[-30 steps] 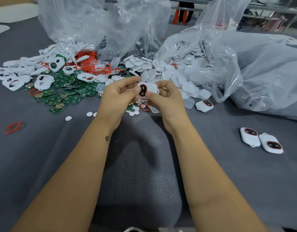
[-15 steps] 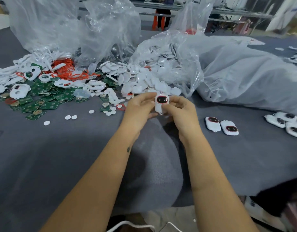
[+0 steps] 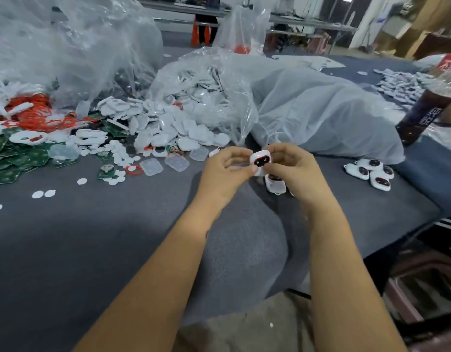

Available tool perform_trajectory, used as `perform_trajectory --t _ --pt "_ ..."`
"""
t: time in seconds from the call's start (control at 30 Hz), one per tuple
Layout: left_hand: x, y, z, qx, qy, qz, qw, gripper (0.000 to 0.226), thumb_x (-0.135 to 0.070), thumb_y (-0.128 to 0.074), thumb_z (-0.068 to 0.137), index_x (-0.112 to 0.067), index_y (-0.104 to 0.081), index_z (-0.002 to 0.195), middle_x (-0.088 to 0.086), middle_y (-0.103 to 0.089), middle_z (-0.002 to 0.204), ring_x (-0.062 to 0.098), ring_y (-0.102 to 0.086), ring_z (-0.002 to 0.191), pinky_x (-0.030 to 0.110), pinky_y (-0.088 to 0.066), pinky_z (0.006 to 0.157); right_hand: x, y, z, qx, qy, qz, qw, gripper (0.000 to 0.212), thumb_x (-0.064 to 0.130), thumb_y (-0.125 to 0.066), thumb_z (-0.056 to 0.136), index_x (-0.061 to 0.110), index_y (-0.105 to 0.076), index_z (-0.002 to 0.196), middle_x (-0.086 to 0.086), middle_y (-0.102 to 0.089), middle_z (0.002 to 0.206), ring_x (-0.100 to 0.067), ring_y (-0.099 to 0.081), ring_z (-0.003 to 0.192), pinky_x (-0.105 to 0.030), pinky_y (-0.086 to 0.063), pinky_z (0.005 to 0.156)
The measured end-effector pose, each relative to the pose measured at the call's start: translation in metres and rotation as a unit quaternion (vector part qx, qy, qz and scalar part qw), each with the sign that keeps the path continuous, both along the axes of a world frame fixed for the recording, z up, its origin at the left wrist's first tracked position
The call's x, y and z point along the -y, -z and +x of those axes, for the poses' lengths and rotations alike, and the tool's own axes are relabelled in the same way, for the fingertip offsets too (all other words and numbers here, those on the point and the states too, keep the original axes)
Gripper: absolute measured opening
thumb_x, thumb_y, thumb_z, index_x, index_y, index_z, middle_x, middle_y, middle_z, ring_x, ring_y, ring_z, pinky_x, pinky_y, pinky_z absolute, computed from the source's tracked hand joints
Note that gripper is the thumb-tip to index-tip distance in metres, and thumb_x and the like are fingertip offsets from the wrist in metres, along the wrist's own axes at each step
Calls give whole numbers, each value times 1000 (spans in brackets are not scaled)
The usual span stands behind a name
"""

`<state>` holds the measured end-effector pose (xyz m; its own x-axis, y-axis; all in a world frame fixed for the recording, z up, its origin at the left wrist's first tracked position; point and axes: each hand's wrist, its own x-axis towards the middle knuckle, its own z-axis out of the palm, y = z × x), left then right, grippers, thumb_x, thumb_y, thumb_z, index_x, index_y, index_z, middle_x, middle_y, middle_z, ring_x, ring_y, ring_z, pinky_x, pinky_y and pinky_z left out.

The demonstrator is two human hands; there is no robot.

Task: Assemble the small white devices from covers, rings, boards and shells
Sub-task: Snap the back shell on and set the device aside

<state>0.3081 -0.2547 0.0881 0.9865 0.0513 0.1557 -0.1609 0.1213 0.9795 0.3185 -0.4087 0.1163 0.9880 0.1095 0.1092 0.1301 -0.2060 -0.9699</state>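
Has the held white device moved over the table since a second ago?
Yes. The device has shifted right: earlier left of the two finished devices lying on the cloth, it is now directly above them.

left hand (image 3: 225, 171) + right hand (image 3: 294, 168): pinch white device (image 3: 261, 160) | 4 finished devices (image 3: 371, 174) right

A grey felt-covered bench (image 3: 92, 250) carries everything; crumpled clear plastic bags (image 3: 74, 47) are heaped along its far left edge, and a large milky plastic sheet (image 3: 315, 115) lies bunched towards the far right; at the right edge a dark drinks bottle (image 3: 427, 107) with a red-and-white label leans tilted; beyond the bench stand long metal tables (image 3: 282, 21), an orange stool (image 3: 200, 34) and brown cardboard boxes (image 3: 427, 24) at the far right corner of the room.
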Motion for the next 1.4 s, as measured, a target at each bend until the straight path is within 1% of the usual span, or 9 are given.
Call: perform_trajectory --t 0.1,0.2,0.4,0.53,0.63,0.8,1.0,1.17,1.4 --pt "-5 2 1 4 -24 -36 999 21 -2 -70 86 -21 -69 94 -13 -73 83 0 -67 77 16 -53 67 -9 2 1 26 -32 5 999 22 2 -66 85 18 -71 100 -8 -72 87 -10 -66 74 -16 -49 62" --pt "-18 3 3 2 -58 -57 997 22 -5 -67 88 -24 -71 99 -7 -75 93 6 -69 88 21 -56 74 -32 6 5 37 -21 34 999 17 5 -64 88 9 -71 103 -13 -70 84 -4 -61 67 -14 -45 56" --pt "-72 9 5 -9 -73 -58 996 31 2 -64 88 -26 -72 99 -4 -75 95 10 -70 92 23 -56 75 -95 19 10 37 7 92 995 14 -1 -65 85 2 -71 97 -10 -68 80 -12 -58 68 -26 -49 63" --pt "-82 13 5 -1 -92 -75 993 36 9 -61 86 -24 -72 94 -7 -76 88 4 -69 80 17 -53 67 -114 25 13 48 7 87 995 11 1 -67 84 11 -71 88 -3 -67 74 -12 -59 69 -32 -52 67" --pt "-81 13 7 0 -98 -85 992 32 7 -64 86 -22 -71 98 -4 -75 92 8 -68 84 19 -53 70 -112 27 14 45 1 112 993 16 2 -67 84 17 -72 86 -1 -68 74 -12 -60 70 -34 -53 67" --pt "-82 12 5 -6 -96 -99 990 29 4 -65 86 -19 -70 103 3 -73 103 15 -68 95 22 -54 74 -111 28 15 46 -14 126 991 17 2 -66 84 14 -74 93 2 -72 79 -9 -63 74 -21 -52 64" --pt "-81 11 4 -7 -104 -106 989 28 8 -63 86 -18 -70 96 0 -75 89 12 -70 84 20 -53 69 -112 30 15 51 -18 122 991 17 2 -66 84 13 -73 95 -7 -72 85 -13 -63 78 -23 -52 67" --pt "-81 11 4 10 -123 -97 988 30 13 -62 84 -15 -70 92 0 -75 84 12 -70 83 19 -53 74 -112 31 14 56 -24 112 992 19 -2 -64 85 4 -72 101 -17 -72 94 -19 -63 83 -33 -54 78" --pt "-81 12 4 6 -121 -100 988 29 11 -66 82 -16 -71 93 -1 -76 85 12 -70 86 20 -54 75 -110 32 16 58 -25 114 992 19 3 -64 85 14 -74 98 -10 -73 90 -13 -64 80 -24 -53 70"
